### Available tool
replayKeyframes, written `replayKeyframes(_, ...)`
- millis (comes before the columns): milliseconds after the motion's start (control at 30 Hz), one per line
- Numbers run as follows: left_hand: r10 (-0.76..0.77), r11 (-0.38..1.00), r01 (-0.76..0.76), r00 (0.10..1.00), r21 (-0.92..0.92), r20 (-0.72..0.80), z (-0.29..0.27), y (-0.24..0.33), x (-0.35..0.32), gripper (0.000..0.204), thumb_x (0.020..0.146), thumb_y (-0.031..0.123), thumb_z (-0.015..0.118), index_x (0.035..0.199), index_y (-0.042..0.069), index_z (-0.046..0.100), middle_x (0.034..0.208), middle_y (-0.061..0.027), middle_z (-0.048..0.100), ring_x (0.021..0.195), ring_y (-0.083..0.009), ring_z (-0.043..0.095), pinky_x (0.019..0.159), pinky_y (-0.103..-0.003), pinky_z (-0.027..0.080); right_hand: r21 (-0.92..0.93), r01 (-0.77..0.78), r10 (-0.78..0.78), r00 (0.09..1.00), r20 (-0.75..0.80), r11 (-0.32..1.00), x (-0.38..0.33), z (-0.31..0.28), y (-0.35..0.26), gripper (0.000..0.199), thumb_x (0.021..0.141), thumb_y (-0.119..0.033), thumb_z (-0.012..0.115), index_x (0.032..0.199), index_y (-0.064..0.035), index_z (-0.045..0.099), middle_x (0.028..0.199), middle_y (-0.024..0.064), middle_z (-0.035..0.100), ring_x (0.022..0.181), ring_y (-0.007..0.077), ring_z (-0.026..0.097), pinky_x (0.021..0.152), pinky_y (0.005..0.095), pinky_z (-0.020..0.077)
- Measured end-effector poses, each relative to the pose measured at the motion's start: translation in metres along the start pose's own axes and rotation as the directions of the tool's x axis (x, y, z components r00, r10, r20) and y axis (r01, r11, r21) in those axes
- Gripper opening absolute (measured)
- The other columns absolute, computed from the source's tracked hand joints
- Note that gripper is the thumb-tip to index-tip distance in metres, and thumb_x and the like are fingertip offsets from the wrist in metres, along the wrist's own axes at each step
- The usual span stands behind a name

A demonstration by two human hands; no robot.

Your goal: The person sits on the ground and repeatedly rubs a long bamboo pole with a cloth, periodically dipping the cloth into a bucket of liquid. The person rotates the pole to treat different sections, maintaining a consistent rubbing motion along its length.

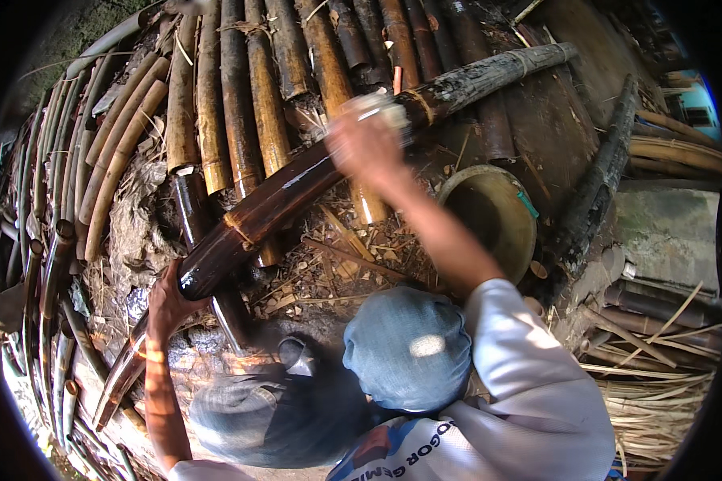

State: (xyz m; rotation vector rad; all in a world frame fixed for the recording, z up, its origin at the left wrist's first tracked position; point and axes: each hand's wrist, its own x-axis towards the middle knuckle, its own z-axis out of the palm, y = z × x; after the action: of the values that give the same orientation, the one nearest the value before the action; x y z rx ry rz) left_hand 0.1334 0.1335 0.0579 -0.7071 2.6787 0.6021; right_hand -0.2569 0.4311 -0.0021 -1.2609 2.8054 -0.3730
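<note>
A thick, dark, wet-looking bamboo pole [285, 192] lies slantwise before me, from the near left to the far right. Its far half is greyer and mottled. My left hand [168, 305] is wrapped round the near lower end of this pole. Farther along it, my right hand [365, 144] presses a pale, whitish wad [383, 111] on the upper side of the bamboo. Motion blurs that hand and the wad, so whether it is cloth or sponge cannot be made out. Under the pole, other bamboo lengths [253, 112] lie side by side, several of them shiny.
A round bucket [529, 228] with murky contents stands right of my right forearm. Wood shavings [337, 276] litter the ground by my denim-covered knees [409, 349]. Curved bamboo poles [124, 152] crowd the left. A dark log [598, 192] and split strips [658, 409] lie at right.
</note>
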Motion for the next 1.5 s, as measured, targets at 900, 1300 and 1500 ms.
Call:
replayKeyframes(900, 0.043, 0.919, 0.181, 0.838, 0.351, -0.544, 0.097, 0.053, -0.083, 0.112, 0.055, 0.048, 0.091, 0.154, 0.016, 0.048, 0.141, -0.0092, 0.055, 0.132, -0.0332, 0.053, 0.114, -0.054, 0.033, 0.238, 0.489, -0.466, 0.872, -0.151, 0.839, -0.075, -0.008, -0.081, 0.034, 0.106, -0.034, 0.043, 0.108, -0.0133, 0.07, 0.108, 0.0177, 0.07, 0.104, 0.0292, 0.067, 0.097, 0.0573, 0.0503)
replayKeyframes(1300, -0.099, 0.937, 0.237, 0.886, 0.258, -0.453, 0.089, 0.058, -0.072, 0.117, 0.054, 0.038, 0.095, 0.156, 0.022, 0.042, 0.144, -0.0087, 0.053, 0.136, -0.0353, 0.05, 0.109, -0.06, 0.037, 0.122, 0.169, -0.204, 0.897, 0.393, 0.978, -0.03, -0.041, -0.034, 0.028, 0.099, -0.023, 0.049, 0.084, -0.0136, 0.072, 0.072, 0.012, 0.068, 0.066, 0.0259, 0.068, 0.061, 0.0429, 0.0549)
replayKeyframes(1500, -0.166, 0.934, 0.279, 0.893, 0.225, -0.419, 0.087, 0.062, -0.07, 0.11, 0.061, 0.046, 0.092, 0.156, 0.022, 0.043, 0.144, -0.0077, 0.053, 0.137, -0.0344, 0.049, 0.11, -0.06, 0.036, 0.236, 0.578, -0.493, 0.803, -0.334, 0.781, -0.081, 0.021, -0.132, 0.026, 0.094, -0.026, 0.058, 0.093, -0.0043, 0.072, 0.094, 0.0182, 0.073, 0.087, 0.0312, 0.071, 0.084, 0.0462, 0.0551)
